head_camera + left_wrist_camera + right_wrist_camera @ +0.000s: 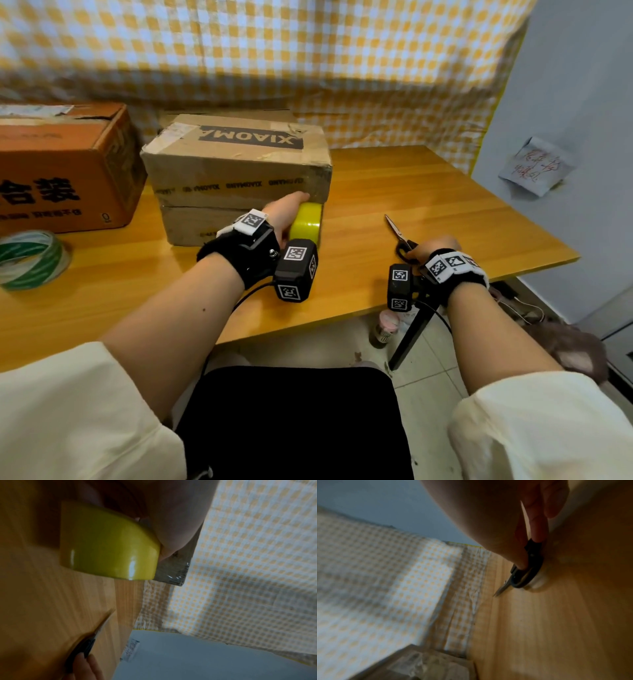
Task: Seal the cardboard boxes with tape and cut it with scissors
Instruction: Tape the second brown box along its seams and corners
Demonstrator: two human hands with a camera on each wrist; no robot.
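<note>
The left hand (284,214) grips the yellow tape roll (306,221) against the near right corner of the brown cardboard box (236,161). Further right, the right hand (433,246) pinches the scissors (399,233) by their black handles, blades lying on the wooden table (428,192).

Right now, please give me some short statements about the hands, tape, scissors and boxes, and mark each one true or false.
1. The left hand holds the yellow tape against the brown box. True.
2. The scissors lie on top of the brown box. False: they are at the table, their handles gripped by the right hand.
3. A green and white tape roll lies at the table's left side. True.
4. The orange box stands right of the brown box. False: it stands left of it.
</note>
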